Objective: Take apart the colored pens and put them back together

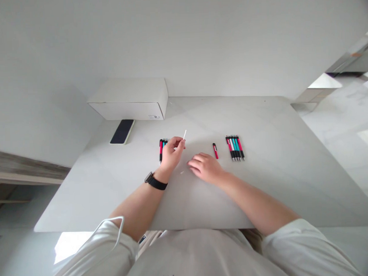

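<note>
Nearest the person's body, a smartwatch (pixel 157 181) on a dark, smooth band circled the left wrist. The right hand (pixel 205 167) lay low over the pale, glossy tabletop (pixel 201 206), palm down, fingers loosely bent and close together; I couldn't tell whether they hid anything. Just beside their tips was a tiny translucent piece (pixel 182 172). The left hand (pixel 171 152) had thumb and forefinger pinched closed on a slim white rod (pixel 184 134), perhaps a pen refill, gripped low, I'd guess, to leave its upper end free. Beyond the right hand sat a short red pen barrel (pixel 215 150) with a dark clip, apart from the rest. The right-hand pens (pixel 235 147) stood side by side, dark grips towards the person, probably for tidiness; the left-hand pens (pixel 161 149) were partly covered. Farther off lay a flat smartphone (pixel 122 131), before a matte white cardboard box (pixel 125 110).
</note>
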`<state>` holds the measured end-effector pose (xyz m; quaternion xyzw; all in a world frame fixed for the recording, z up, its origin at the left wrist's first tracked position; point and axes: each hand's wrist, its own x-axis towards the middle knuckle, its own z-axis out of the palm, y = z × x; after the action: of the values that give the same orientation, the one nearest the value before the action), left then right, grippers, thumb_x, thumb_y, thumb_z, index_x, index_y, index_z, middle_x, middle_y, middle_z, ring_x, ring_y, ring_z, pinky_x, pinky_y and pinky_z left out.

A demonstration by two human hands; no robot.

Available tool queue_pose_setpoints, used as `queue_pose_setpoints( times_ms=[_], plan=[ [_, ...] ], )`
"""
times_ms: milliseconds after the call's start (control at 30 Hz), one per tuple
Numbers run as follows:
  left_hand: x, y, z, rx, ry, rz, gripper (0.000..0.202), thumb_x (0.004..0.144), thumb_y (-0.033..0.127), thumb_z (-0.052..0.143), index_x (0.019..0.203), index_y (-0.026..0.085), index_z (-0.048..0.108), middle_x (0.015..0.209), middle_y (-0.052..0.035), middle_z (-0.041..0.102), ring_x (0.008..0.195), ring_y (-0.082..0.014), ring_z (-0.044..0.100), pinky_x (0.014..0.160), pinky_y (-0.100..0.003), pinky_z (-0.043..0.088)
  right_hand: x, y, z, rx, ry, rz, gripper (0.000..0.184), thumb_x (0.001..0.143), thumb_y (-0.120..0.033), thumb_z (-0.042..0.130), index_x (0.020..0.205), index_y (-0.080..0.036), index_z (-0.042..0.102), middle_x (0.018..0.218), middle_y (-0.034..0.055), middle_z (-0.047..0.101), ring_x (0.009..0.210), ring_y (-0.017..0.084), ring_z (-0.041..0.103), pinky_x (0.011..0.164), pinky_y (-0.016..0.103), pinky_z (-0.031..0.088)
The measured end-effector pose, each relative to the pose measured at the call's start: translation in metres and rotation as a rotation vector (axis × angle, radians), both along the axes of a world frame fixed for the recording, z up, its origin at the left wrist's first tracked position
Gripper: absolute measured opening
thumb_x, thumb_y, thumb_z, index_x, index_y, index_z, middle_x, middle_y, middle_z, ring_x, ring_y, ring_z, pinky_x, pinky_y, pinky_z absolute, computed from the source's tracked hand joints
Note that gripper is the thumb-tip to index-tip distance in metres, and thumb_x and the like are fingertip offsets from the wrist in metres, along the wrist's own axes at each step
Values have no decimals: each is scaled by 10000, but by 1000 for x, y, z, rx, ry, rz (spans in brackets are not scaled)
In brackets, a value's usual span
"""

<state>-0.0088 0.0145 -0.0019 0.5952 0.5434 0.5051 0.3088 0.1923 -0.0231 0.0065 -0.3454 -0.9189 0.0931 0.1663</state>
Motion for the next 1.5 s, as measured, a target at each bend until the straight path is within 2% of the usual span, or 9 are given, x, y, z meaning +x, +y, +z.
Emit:
queue_pose_setpoints(
  times_ms=[100, 200, 267, 500, 633, 1067, 1267, 1400, 1500],
  plan=[
    [-1, 1, -2, 11, -37, 22, 297, 990, 489, 580, 993, 206, 672, 794, -20, 703, 780, -154, 681, 757, -269, 527, -26, -10, -6, 8, -61, 99, 152, 1008, -288, 616, 1044, -262, 761, 998, 71, 694, 979, 238, 588, 885, 362, 440],
    [-1, 2, -4, 17, -60, 19, 284, 985, 483, 593, 985, 211, 675, 784, -16, 701, 771, -156, 682, 745, -270, 525, -32, -8, -10, 11, -123, 118, 166, 1001, -231, 602, 975, -250, 765, 979, 66, 690, 959, 234, 581, 873, 361, 422],
    [-1, 2, -4, 11, -63, 11, 282, 982, 483, 600, 991, 213, 679, 787, -18, 708, 771, -159, 686, 735, -272, 521, -22, -1, -9, -3, -131, 65, 163, 994, -220, 603, 991, -243, 764, 1013, 70, 696, 986, 237, 583, 891, 362, 414],
    [-1, 1, -4, -5, -15, -16, 269, 987, 470, 604, 998, 214, 684, 802, -26, 718, 786, -162, 682, 702, -266, 493, 31, 31, -5, -1, -176, -291, 178, 969, -187, 599, 1047, -220, 756, 1049, 92, 702, 1038, 266, 578, 946, 381, 388],
    [0, -1, -1, 13, 2, -46, 255, 995, 448, 597, 991, 207, 679, 800, -20, 712, 780, -153, 681, 733, -270, 504, 42, 38, -5, 11, -184, -458, 195, 964, -183, 592, 1060, -224, 757, 1075, 104, 708, 1077, 289, 569, 925, 397, 373],
    [3, -5, 2, 23, 66, -101, 259, 997, 448, 590, 1008, 209, 689, 834, -35, 723, 815, -170, 693, 693, -263, 530, 44, 38, -11, 49, -124, -528, 199, 925, -164, 607, 1012, -256, 761, 1049, 83, 706, 1052, 288, 590, 937, 432, 344],
    [2, -5, 1, 48, 133, -146, 260, 1006, 441, 578, 1019, 215, 705, 863, -35, 740, 839, -174, 699, 777, -292, 556, 41, 38, -6, 51, 130, -506, 278, 929, -165, 588, 1165, -248, 709, 1059, 83, 718, 1039, 285, 621, 964, 431, 411],
    [3, -6, 2, 87, 245, -191, 210, 984, 410, 632, 1032, 239, 743, 953, -48, 758, 918, -202, 699, 828, -326, 556, 35, 34, -1, 3, 447, -397, 337, 953, -218, 587, 1285, -257, 626, 1047, 60, 734, 1021, 258, 664, 965, 407, 487],
    [5, -7, 2, 124, 316, -220, 174, 972, 373, 658, 1046, 251, 758, 960, -52, 760, 947, -221, 695, 875, -362, 551, 32, 31, 1, -57, 570, -331, 290, 969, -258, 594, 1256, -273, 632, 1043, 45, 736, 992, 235, 685, 951, 385, 521]
  ],
)
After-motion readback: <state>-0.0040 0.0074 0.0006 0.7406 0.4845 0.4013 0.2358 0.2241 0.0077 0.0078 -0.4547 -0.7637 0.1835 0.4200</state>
